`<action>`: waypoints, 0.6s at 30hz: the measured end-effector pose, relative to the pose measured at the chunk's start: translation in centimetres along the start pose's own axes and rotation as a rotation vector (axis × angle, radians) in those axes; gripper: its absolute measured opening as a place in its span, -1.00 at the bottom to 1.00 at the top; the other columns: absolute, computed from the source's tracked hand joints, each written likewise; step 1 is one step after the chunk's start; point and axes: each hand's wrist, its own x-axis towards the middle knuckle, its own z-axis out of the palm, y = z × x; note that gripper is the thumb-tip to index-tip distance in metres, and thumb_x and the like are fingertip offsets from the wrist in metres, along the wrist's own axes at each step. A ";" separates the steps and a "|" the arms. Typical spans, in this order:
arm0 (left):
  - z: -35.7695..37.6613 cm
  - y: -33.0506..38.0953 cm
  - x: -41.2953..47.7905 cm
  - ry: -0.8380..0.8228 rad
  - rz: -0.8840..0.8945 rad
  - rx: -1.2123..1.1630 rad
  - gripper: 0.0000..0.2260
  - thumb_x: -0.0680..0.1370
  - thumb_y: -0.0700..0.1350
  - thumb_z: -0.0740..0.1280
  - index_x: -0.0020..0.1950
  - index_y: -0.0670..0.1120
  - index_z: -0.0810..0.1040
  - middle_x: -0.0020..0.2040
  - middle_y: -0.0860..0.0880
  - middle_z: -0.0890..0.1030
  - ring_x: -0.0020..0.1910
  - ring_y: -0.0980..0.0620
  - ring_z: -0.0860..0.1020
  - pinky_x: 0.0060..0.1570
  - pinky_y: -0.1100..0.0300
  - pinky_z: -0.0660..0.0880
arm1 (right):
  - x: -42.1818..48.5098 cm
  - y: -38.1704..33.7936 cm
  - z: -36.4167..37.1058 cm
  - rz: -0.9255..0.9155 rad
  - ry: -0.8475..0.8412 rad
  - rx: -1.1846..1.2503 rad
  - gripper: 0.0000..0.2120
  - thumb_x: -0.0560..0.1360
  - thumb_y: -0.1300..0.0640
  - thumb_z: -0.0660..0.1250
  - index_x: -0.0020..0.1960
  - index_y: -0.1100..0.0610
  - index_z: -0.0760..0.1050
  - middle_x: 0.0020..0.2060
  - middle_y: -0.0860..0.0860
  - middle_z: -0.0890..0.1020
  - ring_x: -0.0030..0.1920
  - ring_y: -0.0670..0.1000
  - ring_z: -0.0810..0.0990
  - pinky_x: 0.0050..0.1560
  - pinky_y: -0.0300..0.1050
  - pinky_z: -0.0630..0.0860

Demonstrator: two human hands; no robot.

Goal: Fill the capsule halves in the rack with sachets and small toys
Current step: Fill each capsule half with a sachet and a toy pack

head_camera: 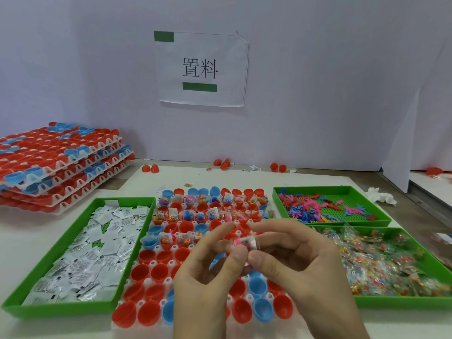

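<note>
A small sachet (249, 242), pale and crinkly with a glossy film, sat pinched between both hands just below the frame's centre, a pink toy (237, 241) pressed against its left end. The left hand (208, 289) held it with thumb and curled fingers, forefinger raised straighter above; the right hand (310, 267) closed thumb and bent forefinger on its other end, the remaining fingers loosely curled. Both grips were narrow, fingertips nearly meeting around the sachet. It hung above the middle rows of the rack (153, 263), a white moulded plastic grid with round pegs, holding smooth egg-shaped capsule halves (160, 271) in red and blue. The halves in the upper rows held sachets and bright bits; those in the lower rows, nearest the hands, showed bare hollows. Touching the rack at lower left lay a green tray (61, 311) heaped with flat white printed packets (97, 253). At right a second tray (318, 191), perforated on its floor, held spiky pink, blue and red figures (308, 206); below it a third tray (391, 305) was full of clear bags (379, 263) of coloured beads. At upper left stood a stack (61, 167) of loaded racks, and a paper sign (203, 69) hung on the pale wall at top centre.
</note>
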 end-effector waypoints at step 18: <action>-1.8 1.0 0.0 -0.308 -0.052 0.313 -0.80 0.23 -0.12 0.64 -0.23 -0.02 0.68 -0.26 -0.12 0.69 -0.26 0.01 0.67 -0.22 0.27 0.57 | -0.5 -0.5 -2.5 0.001 -0.232 -0.466 -0.65 0.33 0.15 0.58 0.00 -0.20 0.65 -0.16 -0.12 0.73 -0.09 -0.07 0.72 -0.03 -0.20 0.60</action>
